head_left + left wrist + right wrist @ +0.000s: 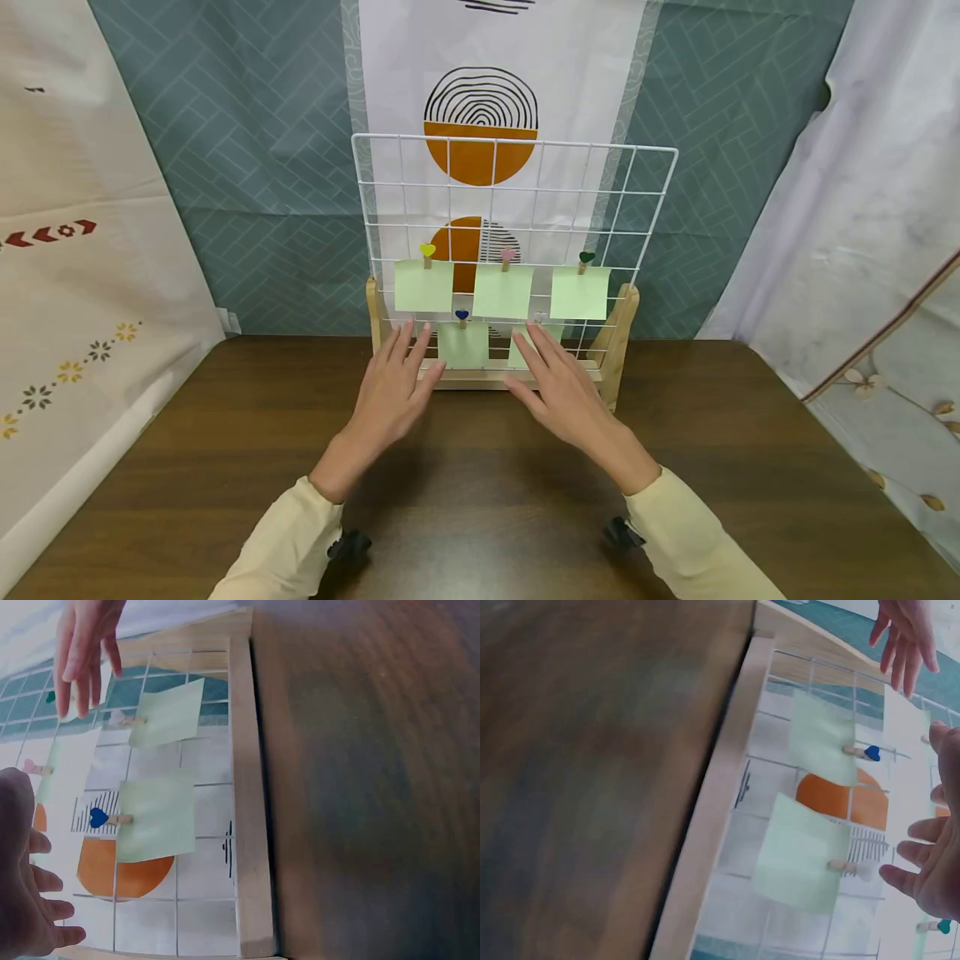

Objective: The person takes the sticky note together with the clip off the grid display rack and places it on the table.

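Observation:
A white wire grid stands upright in a wooden base. Several pale green paper notes hang on it in two rows, each under a small wooden clothespin with a heart. The hearts are yellow, pink and dark green above, blue and white below. My left hand hovers before the grid's lower left with its fingers extended. Before the lower right, my right hand is spread, partly hiding the white-heart note. Neither hand holds anything.
The grid stands at the back of a dark brown wooden table. Behind it hangs a teal and white patterned cloth, and pale cloths enclose the sides. A black wrist device sits under each sleeve.

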Demonstrator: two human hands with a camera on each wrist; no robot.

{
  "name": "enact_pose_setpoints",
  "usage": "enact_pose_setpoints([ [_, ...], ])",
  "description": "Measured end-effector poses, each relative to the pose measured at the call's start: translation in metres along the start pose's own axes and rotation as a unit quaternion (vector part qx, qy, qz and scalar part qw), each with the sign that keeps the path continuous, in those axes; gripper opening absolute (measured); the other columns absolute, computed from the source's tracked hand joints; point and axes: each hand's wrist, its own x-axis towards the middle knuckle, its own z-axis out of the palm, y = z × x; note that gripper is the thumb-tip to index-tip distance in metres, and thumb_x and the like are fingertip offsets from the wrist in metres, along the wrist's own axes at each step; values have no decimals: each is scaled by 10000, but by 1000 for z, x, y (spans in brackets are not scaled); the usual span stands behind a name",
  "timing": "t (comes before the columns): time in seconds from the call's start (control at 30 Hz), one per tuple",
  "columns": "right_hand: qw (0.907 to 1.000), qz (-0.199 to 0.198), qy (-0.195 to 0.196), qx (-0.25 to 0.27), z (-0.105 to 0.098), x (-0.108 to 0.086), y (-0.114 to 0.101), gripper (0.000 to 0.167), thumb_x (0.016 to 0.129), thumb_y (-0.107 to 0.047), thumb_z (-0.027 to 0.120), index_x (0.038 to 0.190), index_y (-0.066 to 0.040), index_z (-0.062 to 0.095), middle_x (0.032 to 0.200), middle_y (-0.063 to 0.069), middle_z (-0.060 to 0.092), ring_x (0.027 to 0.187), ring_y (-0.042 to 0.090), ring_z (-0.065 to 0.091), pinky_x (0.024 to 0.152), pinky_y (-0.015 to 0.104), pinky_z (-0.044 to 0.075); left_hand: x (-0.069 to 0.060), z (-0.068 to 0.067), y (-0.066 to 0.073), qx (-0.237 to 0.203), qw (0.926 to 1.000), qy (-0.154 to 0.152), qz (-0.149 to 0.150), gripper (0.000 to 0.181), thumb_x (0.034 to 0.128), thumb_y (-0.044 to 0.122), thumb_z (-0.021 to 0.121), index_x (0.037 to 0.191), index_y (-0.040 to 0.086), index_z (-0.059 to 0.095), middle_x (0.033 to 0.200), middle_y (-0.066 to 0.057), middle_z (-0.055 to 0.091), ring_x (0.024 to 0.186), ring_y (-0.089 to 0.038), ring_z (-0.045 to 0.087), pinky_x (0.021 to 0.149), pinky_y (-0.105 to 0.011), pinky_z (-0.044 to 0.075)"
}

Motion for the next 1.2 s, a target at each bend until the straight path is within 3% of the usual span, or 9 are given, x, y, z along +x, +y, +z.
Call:
enact_pose_setpoints([
  [0.13,9996,-4,173,226,-2,11,-5,631,962,-313,594,1457,15,380,1504,184,351,1361,323,359,1041,514,348,3,-4,-1,-243,9995,193,-4,578,1004,352,470,1460,7,387,1525,-227,280,1388,-416,250,1070,-599,234],
  [0.4,9953,250,236,901,-8,34,-16,591,983,-333,553,1462,-25,394,1503,135,372,1343,317,390,1056,504,332,15,-12,-7,-559,9950,742,356,595,899,191,683,1379,-80,458,1447,-289,377,1285,-472,390,1028,-582,328],
  [0.8,9794,492,185,1950,-11,62,-19,519,1015,-279,500,1451,-14,407,1467,144,423,1341,304,392,1083,451,309,27,-27,-15,-1169,9903,744,-65,575,913,95,637,1408,-87,406,1454,-281,368,1291,-459,372,1036,-574,310],
  [1.0,9649,805,151,2495,-15,76,-18,493,998,-243,539,1434,-33,446,1404,142,499,1220,283,528,963,430,453,31,-35,-19,-1429,9868,721,-237,562,928,98,599,1428,-57,395,1460,-261,371,1334,-430,336,1070,-554,269],
  [1.2,9545,1041,117,2791,-20,89,-21,449,991,-197,557,1403,-32,490,1350,140,552,1179,244,567,879,367,510,35,-37,-23,-1734,9799,893,-412,550,923,58,599,1427,-45,403,1390,-257,452,1216,-412,462,979,-540,384],
])
